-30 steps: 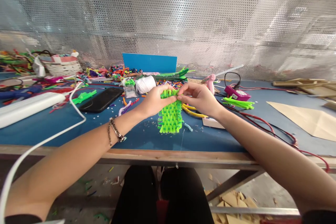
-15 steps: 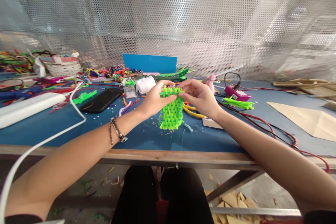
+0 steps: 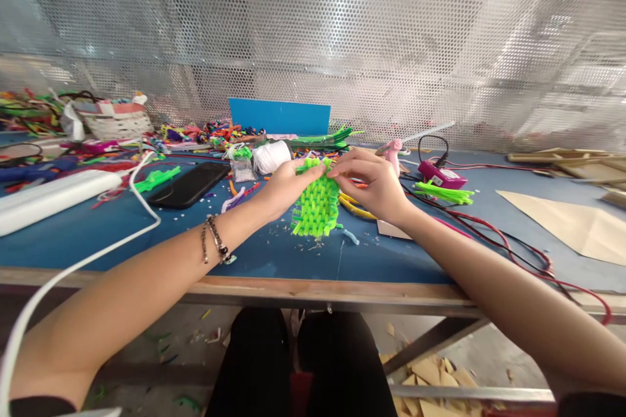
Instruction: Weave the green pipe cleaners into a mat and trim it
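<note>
A bright green woven piece of pipe cleaners [image 3: 317,207] hangs upright in front of me, above the blue tabletop. My left hand [image 3: 289,186] grips its upper left part, with the thumb lying across the front near the top edge. At the upper right corner, the fingertips of my right hand [image 3: 369,181] are pinched together on the edge of the weave. The fingers behind the piece are hidden. Yellow pipe cleaners [image 3: 357,206] lie just behind the right side of the weave, and a short pale blue piece [image 3: 351,236] rests below it.
On the left are a black phone [image 3: 190,186], a white power strip [image 3: 59,199] and its cable. A white yarn ball [image 3: 272,158] sits behind my left hand. To the right are a pink glue gun [image 3: 392,151], a purple box [image 3: 443,174], green pipe cleaners [image 3: 444,192] and red-black wires.
My right hand has closed into a tighter pinch at the weave's top corner. The left thumb and the weave have shifted slightly, the piece's lower end moving a little left.
</note>
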Demonstrator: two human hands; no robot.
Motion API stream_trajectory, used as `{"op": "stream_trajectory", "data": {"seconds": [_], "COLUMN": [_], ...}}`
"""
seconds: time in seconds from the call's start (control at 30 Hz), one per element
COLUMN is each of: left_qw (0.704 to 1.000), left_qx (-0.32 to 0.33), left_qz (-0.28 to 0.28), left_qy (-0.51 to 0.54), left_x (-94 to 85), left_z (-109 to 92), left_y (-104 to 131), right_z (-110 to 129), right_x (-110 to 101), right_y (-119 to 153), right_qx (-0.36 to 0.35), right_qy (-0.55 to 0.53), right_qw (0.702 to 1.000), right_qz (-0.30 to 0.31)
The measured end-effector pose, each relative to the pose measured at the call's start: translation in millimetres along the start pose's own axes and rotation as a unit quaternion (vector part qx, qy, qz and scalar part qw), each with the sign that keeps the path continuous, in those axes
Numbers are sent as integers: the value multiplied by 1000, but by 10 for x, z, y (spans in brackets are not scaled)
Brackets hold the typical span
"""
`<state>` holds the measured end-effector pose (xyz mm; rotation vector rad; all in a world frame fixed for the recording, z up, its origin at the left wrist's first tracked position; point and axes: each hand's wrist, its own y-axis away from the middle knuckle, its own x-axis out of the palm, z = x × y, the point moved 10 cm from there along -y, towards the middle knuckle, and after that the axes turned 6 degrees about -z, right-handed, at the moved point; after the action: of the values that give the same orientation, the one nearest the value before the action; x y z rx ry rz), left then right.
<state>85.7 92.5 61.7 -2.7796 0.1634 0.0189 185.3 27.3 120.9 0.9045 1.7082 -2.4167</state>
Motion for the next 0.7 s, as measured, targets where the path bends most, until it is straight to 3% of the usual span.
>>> {"op": "stream_trajectory", "data": {"seconds": [0.1, 0.27, 0.37, 0.43, 0.5, 0.6, 0.7], "left_qw": [999, 982, 969, 966, 965, 967, 974], "left_qx": [27, 136, 175, 177, 174, 165, 153], "left_qz": [19, 41, 52, 58, 62, 74, 79], "left_qy": [-18, -120, -166, -180, -186, -178, -150], "left_x": [31, 84, 118, 133, 145, 173, 178], "left_z": [-65, -251, -308, -304, -292, -263, -233], "left_y": [12, 56, 81, 84, 86, 95, 99], "right_z": [9, -325, -394, -369, -330, -275, -175], "right_x": [30, 108, 306, 385, 385, 355, 266], "right_y": [9, 74, 156, 199, 199, 173, 93], "right_qx": [-3, 176, 233, 229, 207, 171, 101], "right_qy": [6, -155, -171, -147, -119, -69, 6], "right_qw": [1000, 972, 950, 945, 950, 962, 983], "right_qz": [21, 17, 118, 181, 200, 200, 155]}}
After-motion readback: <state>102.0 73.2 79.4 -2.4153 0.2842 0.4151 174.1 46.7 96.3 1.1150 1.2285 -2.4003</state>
